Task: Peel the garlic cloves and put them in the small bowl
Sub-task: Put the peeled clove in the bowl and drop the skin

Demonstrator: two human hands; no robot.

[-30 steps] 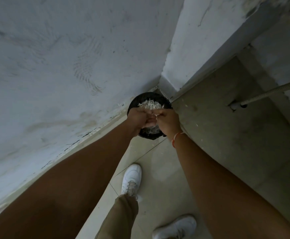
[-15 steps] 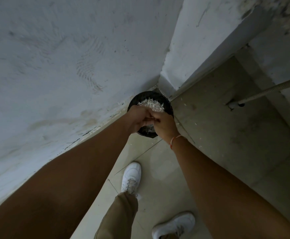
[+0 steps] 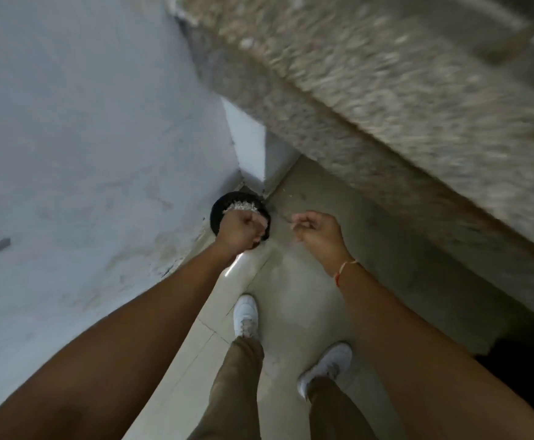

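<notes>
A black round bin (image 3: 219, 211) stands on the floor in the wall corner, with a heap of white garlic skins (image 3: 242, 206) in it. My left hand (image 3: 240, 231) hovers over the bin's near rim, curled into a fist round a garlic clove that is almost wholly hidden. My right hand (image 3: 319, 231) is apart from it, to the right over the bare floor. Its fingers are curled and its fingertips pinch a thin scrap of garlic skin (image 3: 293, 222). No small bowl is in view.
A white wall (image 3: 84, 138) fills the left. A speckled stone counter edge (image 3: 402, 115), blurred by head motion, overhangs at the upper right. My two white shoes (image 3: 245, 314) stand on the pale tiled floor (image 3: 291, 296) below my hands.
My hands were joined over the bin working on one clove; now they have pulled apart, the right hand moving right off the bin. The view has swung, bringing the counter edge in.
</notes>
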